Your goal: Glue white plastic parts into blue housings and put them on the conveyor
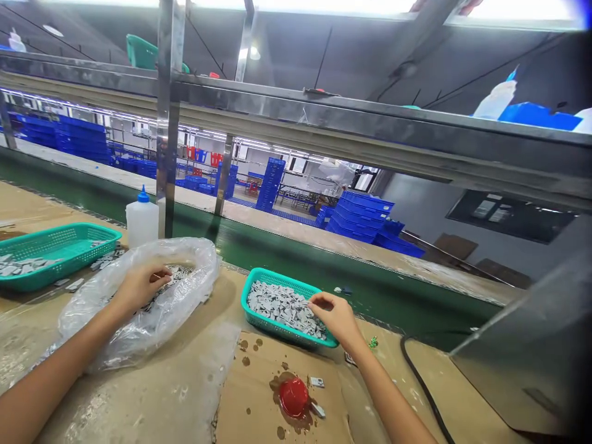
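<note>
My left hand (141,285) reaches into the mouth of a clear plastic bag (139,338) holding many small dark and grey parts (178,275). Its fingers are curled together; whatever is between them is hidden. Over the right end of a green basket (287,333), my right hand (337,316) pinches thumb and forefinger at the small grey plastic pieces (282,305) heaped inside. On the cardboard sheet (259,401) below sits a round red cap-like dish (293,396) ringed by wet stains. Two small grey pieces (317,382) lie beside it.
Another green basket (60,240) with grey pieces stands at the left. A white squeeze bottle (142,222) with a blue tip is behind the bag, near a metal post (167,123). A green conveyor belt (296,246) runs behind; a black cable (423,388) curves at right.
</note>
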`<action>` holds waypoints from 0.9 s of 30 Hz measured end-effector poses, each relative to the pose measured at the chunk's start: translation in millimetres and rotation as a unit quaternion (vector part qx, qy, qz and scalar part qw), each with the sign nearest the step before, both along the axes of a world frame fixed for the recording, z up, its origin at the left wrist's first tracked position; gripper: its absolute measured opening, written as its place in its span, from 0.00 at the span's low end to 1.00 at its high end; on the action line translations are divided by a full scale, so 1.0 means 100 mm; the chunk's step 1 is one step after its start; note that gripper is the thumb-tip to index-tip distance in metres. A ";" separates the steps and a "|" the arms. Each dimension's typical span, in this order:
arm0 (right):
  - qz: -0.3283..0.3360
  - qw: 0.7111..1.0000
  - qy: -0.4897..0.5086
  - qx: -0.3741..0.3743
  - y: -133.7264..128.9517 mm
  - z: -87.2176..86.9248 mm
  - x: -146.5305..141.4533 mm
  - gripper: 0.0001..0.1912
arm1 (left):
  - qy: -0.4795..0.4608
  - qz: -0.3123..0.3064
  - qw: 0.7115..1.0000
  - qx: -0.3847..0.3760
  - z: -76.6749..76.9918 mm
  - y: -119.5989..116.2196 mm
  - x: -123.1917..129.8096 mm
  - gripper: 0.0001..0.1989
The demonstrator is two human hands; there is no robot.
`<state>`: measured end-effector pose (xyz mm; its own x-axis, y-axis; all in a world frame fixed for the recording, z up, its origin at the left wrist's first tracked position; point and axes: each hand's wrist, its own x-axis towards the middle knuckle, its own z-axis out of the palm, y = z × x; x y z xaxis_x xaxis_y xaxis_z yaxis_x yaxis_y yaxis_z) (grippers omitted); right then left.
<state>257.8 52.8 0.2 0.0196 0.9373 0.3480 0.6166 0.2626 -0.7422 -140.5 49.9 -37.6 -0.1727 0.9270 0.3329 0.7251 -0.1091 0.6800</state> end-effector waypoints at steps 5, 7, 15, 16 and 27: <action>0.021 0.982 0.185 -0.036 -0.05 -0.01 0.05 0.07 | 0.017 -0.009 1.000 0.001 0.02 -0.02 -0.01 0.20; 0.029 0.968 0.242 -0.050 -0.09 0.00 0.05 0.09 | 0.021 -0.005 0.999 0.041 0.14 -0.07 0.08 0.23; 0.063 0.917 0.382 -0.096 -0.20 0.03 0.11 0.12 | 0.097 -0.249 0.956 0.121 0.93 0.12 1.35 0.16; 0.066 0.913 0.392 -0.095 -0.22 0.03 0.14 0.12 | 0.120 -0.278 0.947 0.104 0.96 0.25 1.58 0.17; 0.068 0.905 0.416 -0.057 -0.43 -0.04 0.43 0.08 | 0.281 -0.387 0.872 -0.107 0.62 1.40 3.79 0.16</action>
